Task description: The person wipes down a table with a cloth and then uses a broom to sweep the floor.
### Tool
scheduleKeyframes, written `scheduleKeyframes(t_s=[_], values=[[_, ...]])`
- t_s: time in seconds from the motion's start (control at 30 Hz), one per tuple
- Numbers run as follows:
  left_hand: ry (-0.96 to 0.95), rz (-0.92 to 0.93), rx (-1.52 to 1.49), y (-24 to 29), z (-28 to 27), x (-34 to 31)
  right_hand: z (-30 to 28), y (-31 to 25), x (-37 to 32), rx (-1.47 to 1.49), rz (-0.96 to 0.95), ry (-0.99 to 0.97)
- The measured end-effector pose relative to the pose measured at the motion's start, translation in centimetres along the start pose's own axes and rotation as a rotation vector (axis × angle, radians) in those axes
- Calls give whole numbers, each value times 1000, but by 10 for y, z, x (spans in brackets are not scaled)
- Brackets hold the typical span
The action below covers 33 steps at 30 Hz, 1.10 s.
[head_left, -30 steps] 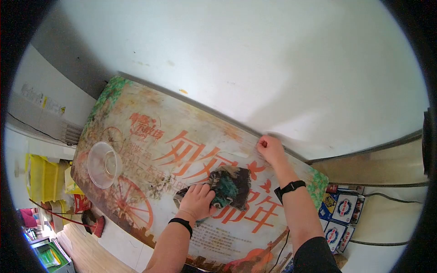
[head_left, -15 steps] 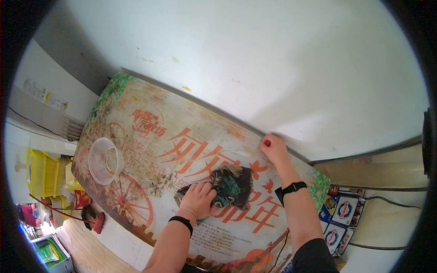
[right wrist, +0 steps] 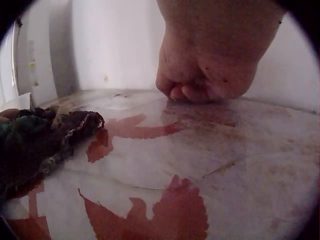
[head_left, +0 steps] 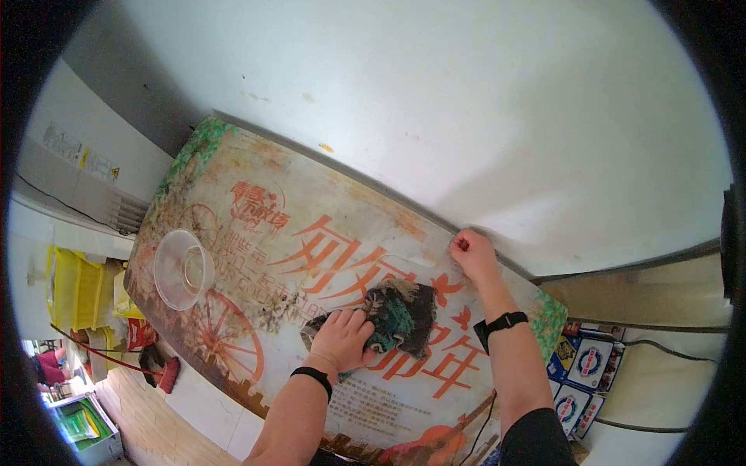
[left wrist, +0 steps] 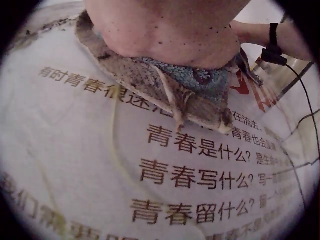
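Observation:
A ragged, dark and green cleaning rag [head_left: 404, 314] lies bunched on the printed tabletop [head_left: 342, 202]. My left hand [head_left: 340, 340] grips its near left part, fingers bent over the top and thumb along the side. In the left wrist view the rag's frayed brown edge [left wrist: 125, 82] sticks out from under the palm. At the back edge of the table, by the white wall, my right hand [head_left: 475, 255] has its fingers curled in with the fingertips down at the surface. Nothing shows in its grasp. In the right wrist view the rag [right wrist: 50, 135] is off to the left.
A clear plastic bowl [head_left: 161, 276] stands on the dirty left part of the table. The white wall [head_left: 435, 93] rises along the back edge. Blue and white boxes [head_left: 594, 361] are below the right end. Yellow bins [head_left: 74, 287] and a red broom [head_left: 167, 377] are at the left.
The head view has shifted slightly, so the table and bowl appear a little higher and further right. Both hands and the rag keep nearly the same places on the table.

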<state>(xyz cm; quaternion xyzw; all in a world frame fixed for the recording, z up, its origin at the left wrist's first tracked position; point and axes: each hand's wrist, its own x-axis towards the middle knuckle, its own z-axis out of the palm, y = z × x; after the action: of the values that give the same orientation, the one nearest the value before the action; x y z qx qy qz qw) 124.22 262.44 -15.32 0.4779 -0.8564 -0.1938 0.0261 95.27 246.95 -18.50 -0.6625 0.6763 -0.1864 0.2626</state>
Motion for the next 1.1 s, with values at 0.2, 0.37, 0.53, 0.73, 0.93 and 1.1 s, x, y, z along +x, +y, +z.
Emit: scheduleKeyframes(t_s=[0.2,0.37,0.53,0.73,0.93,1.1], values=[[22,-2,-36,-2,2,0,5,11,-1,86,38,45],[93,26,-28,-2,2,-2,6,13,-1,78,50,11],[56,11,-36,-3,3,-1,-1,5,-1,42,16,-4],[36,2,-50,-2,0,-1,2,1,-4,34,-13,50],[100,32,-52,-5,8,-1,4,13,-9,144,-6,62],[25,3,-32,-3,1,-1,-4,-2,-10,38,12,16]])
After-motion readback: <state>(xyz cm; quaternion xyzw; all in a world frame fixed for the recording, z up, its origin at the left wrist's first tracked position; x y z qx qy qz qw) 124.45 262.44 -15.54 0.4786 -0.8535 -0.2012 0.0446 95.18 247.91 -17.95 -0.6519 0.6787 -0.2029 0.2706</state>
